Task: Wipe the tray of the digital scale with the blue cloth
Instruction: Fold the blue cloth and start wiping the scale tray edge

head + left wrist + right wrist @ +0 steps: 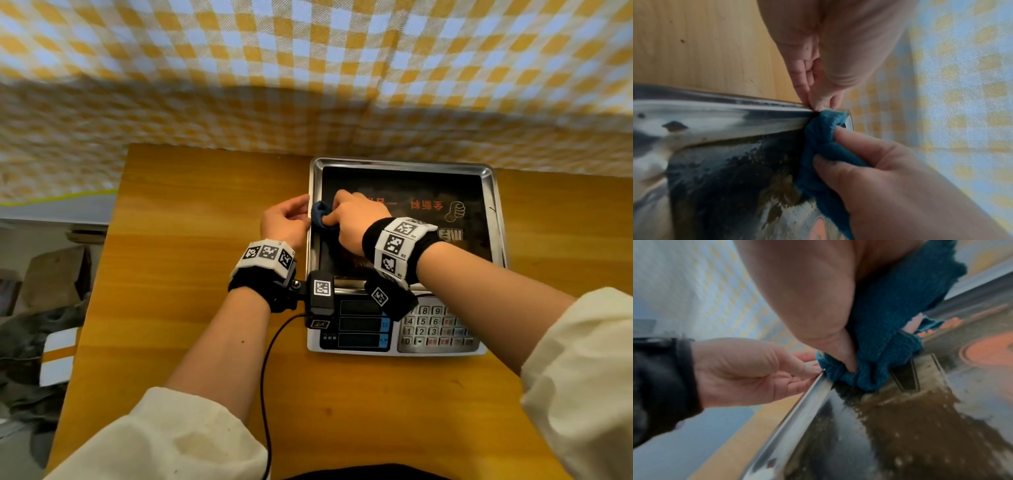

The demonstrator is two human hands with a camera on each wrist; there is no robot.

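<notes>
The digital scale [397,329] stands on the wooden table, its steel tray [493,212] dark and smeared inside. My right hand [349,219] grips the bunched blue cloth [320,214] and presses it onto the tray's floor against the left wall. In the right wrist view the cloth [890,321] bulges out under my palm. My left hand [294,219] is just outside the tray, fingers curled, pinching the left rim [797,415] beside the cloth. In the left wrist view my fingertips [818,104] meet the rim [715,113] right at the cloth [822,138].
The scale's displays and keypad [435,329] face me at the front. A black cable [267,377] hangs from my left wrist camera across the table [191,274]. A yellow checked curtain [308,68] hangs behind. Boxes and bags [41,308] lie on the floor to the left.
</notes>
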